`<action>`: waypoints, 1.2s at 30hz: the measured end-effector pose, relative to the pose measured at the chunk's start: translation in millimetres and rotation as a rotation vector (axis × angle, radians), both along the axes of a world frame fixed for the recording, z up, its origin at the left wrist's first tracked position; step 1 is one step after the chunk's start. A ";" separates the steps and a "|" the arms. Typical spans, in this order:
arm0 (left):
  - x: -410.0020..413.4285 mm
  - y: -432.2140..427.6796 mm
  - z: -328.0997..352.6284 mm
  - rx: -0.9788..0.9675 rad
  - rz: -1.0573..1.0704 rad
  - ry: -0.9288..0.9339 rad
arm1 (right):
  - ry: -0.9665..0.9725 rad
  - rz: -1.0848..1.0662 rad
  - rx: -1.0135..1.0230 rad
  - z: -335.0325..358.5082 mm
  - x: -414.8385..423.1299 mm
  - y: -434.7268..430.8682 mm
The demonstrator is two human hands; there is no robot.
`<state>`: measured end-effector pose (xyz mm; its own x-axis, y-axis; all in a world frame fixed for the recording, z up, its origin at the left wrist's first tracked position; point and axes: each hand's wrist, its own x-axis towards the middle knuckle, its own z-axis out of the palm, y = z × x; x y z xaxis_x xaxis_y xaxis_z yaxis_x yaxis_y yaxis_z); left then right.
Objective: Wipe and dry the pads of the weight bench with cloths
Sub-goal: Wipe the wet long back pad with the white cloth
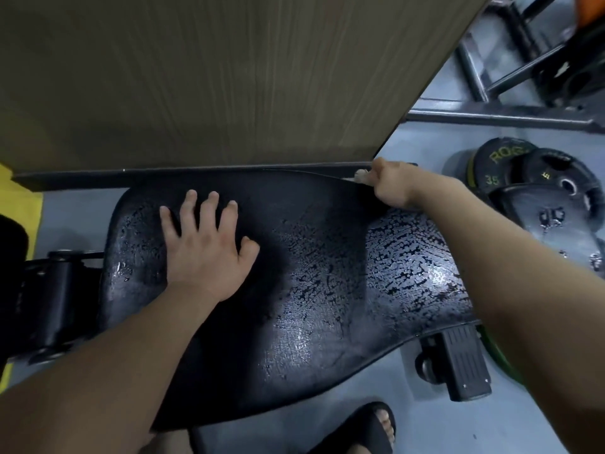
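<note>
We've got the black bench pad (311, 290) lying flat, beaded w/ water esp. on the right; whitish cloth (361, 175) is bunched at its far edge, mostly hidden.

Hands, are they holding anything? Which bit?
Right hand grips a bunched pale cloth; which part can't be told. Left hand lies flat on the pad, empty.

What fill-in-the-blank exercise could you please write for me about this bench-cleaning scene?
1. The left hand rests flat on the bench pad, holding ____.
2. The right hand grips a pale cloth at the pad's ____ edge.
3. The weight plates lie on the ____.
Missing words: nothing; far; floor.
</note>
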<state>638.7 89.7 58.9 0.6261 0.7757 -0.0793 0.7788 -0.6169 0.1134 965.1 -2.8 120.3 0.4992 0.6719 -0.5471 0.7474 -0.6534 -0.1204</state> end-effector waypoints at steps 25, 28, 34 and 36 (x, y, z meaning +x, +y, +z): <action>94.3 -105.5 0.1 -0.038 -0.164 0.032 | 0.356 0.101 0.095 -16.5 18.3 32.9; 95.3 -104.8 0.8 -0.033 -0.182 0.023 | 0.250 0.119 -0.020 -9.6 51.4 8.1; 96.6 -103.2 2.7 -0.034 -0.171 0.008 | 0.200 0.276 -0.164 -16.8 31.4 35.8; 96.7 -102.7 2.1 -0.033 -0.168 0.005 | 0.254 0.260 -0.136 -24.7 15.2 51.7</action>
<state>735.4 -13.0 61.0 0.7466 0.6568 -0.1062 0.6652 -0.7348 0.1323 980.3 48.9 95.6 0.1587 0.6707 -0.7245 0.8479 -0.4685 -0.2480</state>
